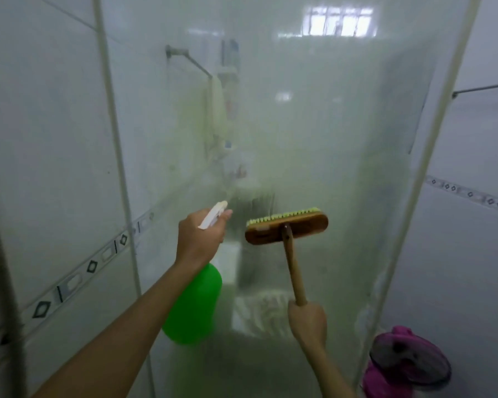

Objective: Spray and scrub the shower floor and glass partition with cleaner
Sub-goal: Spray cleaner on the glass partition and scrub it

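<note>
A cloudy glass partition [314, 124] fills the middle of the view, streaked and wet in its lower half. My left hand [200, 239] grips the neck of a green spray bottle [194, 308] with a white nozzle [213, 214] aimed at the glass. My right hand [308, 323] holds the wooden handle of a scrub brush [286, 228]. Its brown head with yellow-green bristles lies flat against the glass, just right of the nozzle.
White tiled walls stand on both sides, with a patterned border strip [78, 277] on the left. A towel bar [190, 60] and a hanging cloth show blurred behind the glass. Pink slippers [406, 363] lie at the lower right, beside the glass edge.
</note>
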